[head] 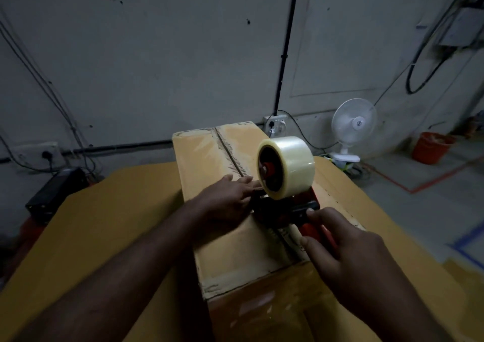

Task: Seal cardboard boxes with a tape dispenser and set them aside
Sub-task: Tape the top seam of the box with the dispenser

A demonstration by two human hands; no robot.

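Observation:
A tall brown cardboard box (pixel 222 250) stands in front of me on a brown table, its top flaps closed along a centre seam. A red and black tape dispenser (pixel 285 210) with a large clear tape roll (pixel 290 167) sits on the seam near the middle of the box top. My right hand (pixel 348 258) grips the dispenser's red handle. My left hand (pixel 227 197) lies flat on the left flap, fingers straight, touching the dispenser's front. Clear tape runs along the seam from the dispenser back to the box's near edge.
The brown table (pixel 104 224) spreads on both sides of the box. A black case (pixel 52 195) sits on the floor at the left. A white fan (pixel 352 129) and an orange bucket (pixel 432 148) stand by the grey wall at the right.

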